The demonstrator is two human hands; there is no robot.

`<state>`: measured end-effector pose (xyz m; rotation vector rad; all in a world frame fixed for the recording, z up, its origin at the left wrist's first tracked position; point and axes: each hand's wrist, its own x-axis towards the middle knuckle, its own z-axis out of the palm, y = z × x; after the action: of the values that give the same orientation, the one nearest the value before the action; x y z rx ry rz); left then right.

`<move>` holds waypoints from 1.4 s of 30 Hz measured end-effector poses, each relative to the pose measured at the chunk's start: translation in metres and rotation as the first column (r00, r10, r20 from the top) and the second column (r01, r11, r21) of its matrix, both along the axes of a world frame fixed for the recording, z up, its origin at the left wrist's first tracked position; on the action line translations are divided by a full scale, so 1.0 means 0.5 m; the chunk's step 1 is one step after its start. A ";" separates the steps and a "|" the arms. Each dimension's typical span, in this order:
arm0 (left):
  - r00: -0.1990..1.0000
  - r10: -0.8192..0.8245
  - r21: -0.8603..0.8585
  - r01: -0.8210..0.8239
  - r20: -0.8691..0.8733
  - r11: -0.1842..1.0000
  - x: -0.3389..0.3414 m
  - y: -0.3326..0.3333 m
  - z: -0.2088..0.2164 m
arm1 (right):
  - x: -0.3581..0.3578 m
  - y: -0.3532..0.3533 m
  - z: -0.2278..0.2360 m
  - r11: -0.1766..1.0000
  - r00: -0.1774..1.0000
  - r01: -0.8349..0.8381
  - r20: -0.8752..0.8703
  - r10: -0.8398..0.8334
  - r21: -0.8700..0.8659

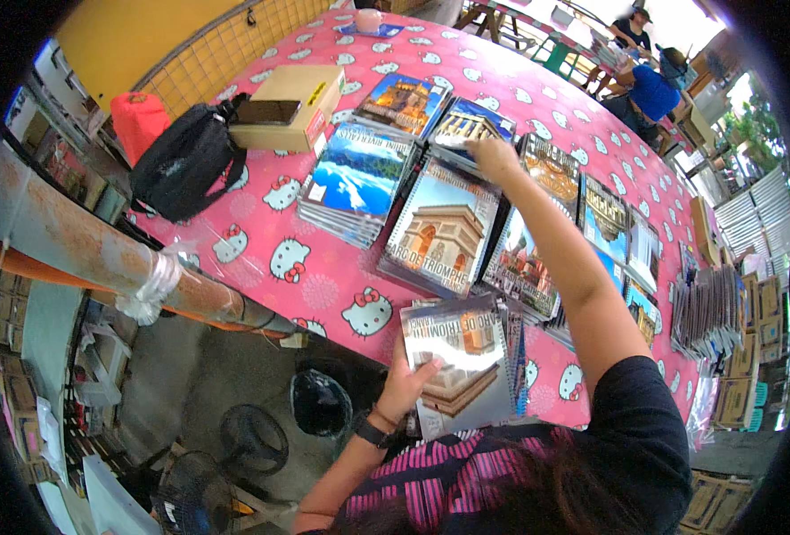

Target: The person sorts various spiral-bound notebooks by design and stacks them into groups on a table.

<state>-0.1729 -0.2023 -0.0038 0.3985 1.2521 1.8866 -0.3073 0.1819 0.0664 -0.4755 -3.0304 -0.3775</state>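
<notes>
Pink, shiny and printed with white cartoon cats, your counter (328,281) carries flat rectangular notebook piles set closely side by side, covers up, probably for easy reach. Your left hand (405,382) has its grip clamped on a bundle of glossy, grey-toned, arch-covered spiral notebooks (457,361), thumb on top, close to your body, likely freeing your right hand (495,160). That one's out over the blue-sky, columned-building notebook stack (466,123); can't tell if its grip is together on a copy. Nearby: the slick blue waterfall-covered stack (359,174), slightly fanned edges.
</notes>
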 end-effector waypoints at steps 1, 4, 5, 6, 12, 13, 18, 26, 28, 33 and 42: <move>1.000 0.002 -0.011 -0.002 -0.004 1.000 -0.001 0.002 0.004 | 0.022 0.005 0.027 0.991 0.994 0.017 -0.103 -0.031 -0.133; 0.992 0.059 0.094 -0.070 0.114 0.993 -0.005 0.010 0.006 | 0.158 -0.081 0.199 0.957 0.970 -0.025 0.223 0.092 -0.288; 0.957 0.119 0.204 -0.176 0.266 0.963 -0.014 0.004 0.035 | 0.198 -0.130 0.239 0.716 0.902 -0.214 0.146 0.406 -0.665; 0.902 0.134 0.301 -0.273 0.411 0.913 -0.021 0.004 0.061 | 0.220 -0.185 0.273 0.567 0.782 -0.198 0.220 0.583 -0.799; 0.964 0.007 -0.017 -0.012 -0.265 1.000 -0.025 0.025 0.011 | 0.030 -0.360 0.076 0.819 0.855 -0.508 -0.272 0.442 -0.267; 0.957 -0.004 -0.035 -0.006 -0.290 0.999 -0.022 0.028 0.010 | -0.022 -0.376 0.012 0.891 0.894 -0.429 -0.205 0.397 -0.145; 0.999 0.041 -0.008 -0.041 -0.017 0.999 -0.027 0.016 0.048 | -0.046 -0.382 0.025 0.862 0.897 -0.443 -0.103 0.431 -0.247; 0.930 0.139 0.143 -0.197 0.339 0.970 -0.053 -0.025 0.032 | 0.031 -0.282 0.242 0.766 0.839 -0.203 0.295 0.457 -0.611; 0.998 -0.027 0.010 0.027 -0.063 1.000 -0.045 -0.006 0.017 | -0.103 -0.201 0.142 0.768 0.906 -0.420 -0.277 0.321 -0.483; 0.989 0.043 -0.028 -0.048 -0.142 0.998 -0.033 0.008 0.030 | -0.264 -0.043 -0.117 0.990 0.894 -0.136 -0.435 0.103 -0.044; 0.996 0.038 0.028 -0.036 -0.076 0.999 -0.032 0.014 0.035 | -0.089 -0.015 0.146 0.892 0.749 -0.444 -0.582 0.318 -0.084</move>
<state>-0.1890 -0.1954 0.0136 0.4688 1.2942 1.9371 -0.3516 0.1745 0.1393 0.0530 -2.4971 0.1141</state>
